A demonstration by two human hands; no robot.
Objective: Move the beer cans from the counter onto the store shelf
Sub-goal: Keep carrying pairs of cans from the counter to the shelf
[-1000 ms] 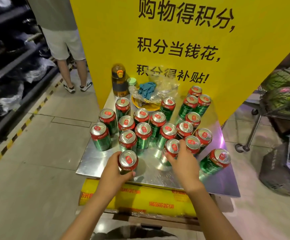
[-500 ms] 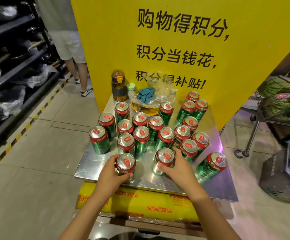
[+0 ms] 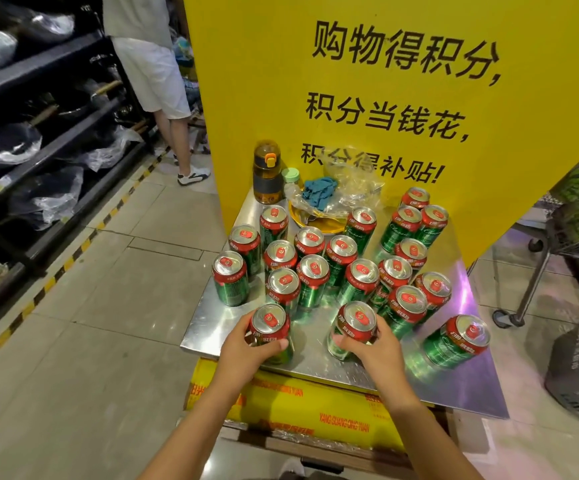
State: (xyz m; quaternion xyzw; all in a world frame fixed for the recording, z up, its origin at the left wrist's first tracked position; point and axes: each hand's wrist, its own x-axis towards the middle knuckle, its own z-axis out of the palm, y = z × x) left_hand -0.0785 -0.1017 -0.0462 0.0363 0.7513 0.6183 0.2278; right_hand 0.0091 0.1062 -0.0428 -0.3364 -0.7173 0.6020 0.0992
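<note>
Left hand (image 3: 246,348) gripped a can (image 3: 270,329) at the counter's (image 3: 211,327) near-left edge | right hand (image 3: 374,351) wrapped another can (image 3: 352,329) near the front edge, lower body hidden by fingers | cluster of cans (image 3: 315,271) stood behind | both forearms cut off below.

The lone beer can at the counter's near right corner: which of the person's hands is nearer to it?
Right. The right hand grips a can just left of the lone can; the left hand grips another can farther left, beyond the right hand.
</note>
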